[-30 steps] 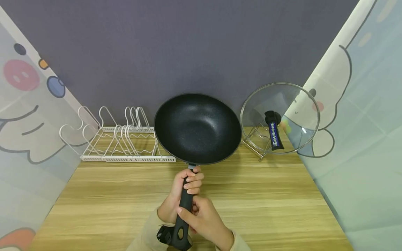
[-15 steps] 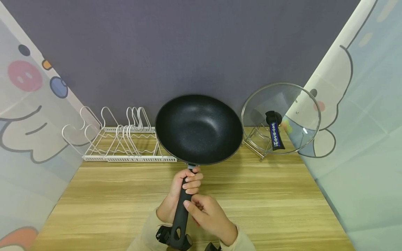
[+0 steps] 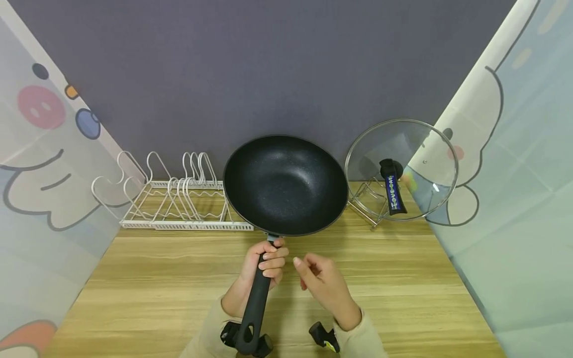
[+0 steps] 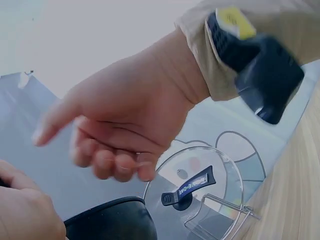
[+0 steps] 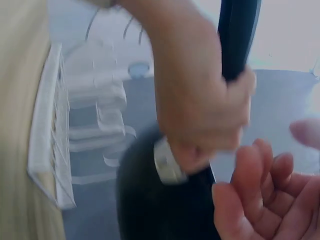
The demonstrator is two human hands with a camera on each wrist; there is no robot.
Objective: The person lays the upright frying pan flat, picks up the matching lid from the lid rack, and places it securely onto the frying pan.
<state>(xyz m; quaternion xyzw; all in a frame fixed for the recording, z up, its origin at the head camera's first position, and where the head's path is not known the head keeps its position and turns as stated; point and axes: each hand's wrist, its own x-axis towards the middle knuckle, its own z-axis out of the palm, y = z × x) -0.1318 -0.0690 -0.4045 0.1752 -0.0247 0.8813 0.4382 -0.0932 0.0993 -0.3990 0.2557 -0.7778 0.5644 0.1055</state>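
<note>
A black wok (image 3: pixel 286 189) with a long black handle (image 3: pixel 255 311) is tilted so its inside faces me in the head view. My left hand (image 3: pixel 261 271) grips the handle just below the grey collar; in the right wrist view its fingers (image 5: pixel 200 120) wrap the handle, blurred. To the right, apart from the handle, my right hand (image 3: pixel 324 283) hangs loosely curled with nothing in it. The left wrist view shows the palm side of that right hand (image 4: pixel 130 105), fingers bent. Part of the wok's rim (image 4: pixel 112 220) appears below it.
At the back left stands a white wire rack (image 3: pixel 179 224) with upright loops. A glass lid (image 3: pixel 429 169) with a black handle leans on a small metal stand (image 3: pixel 363 214) at the back right. Everything is on a wooden table (image 3: pixel 403 288) before a grey wall (image 3: pixel 286 64).
My right hand has let go of the lower handle and moved right, away from it. My left hand keeps its grip; the handle's end has swung slightly left.
</note>
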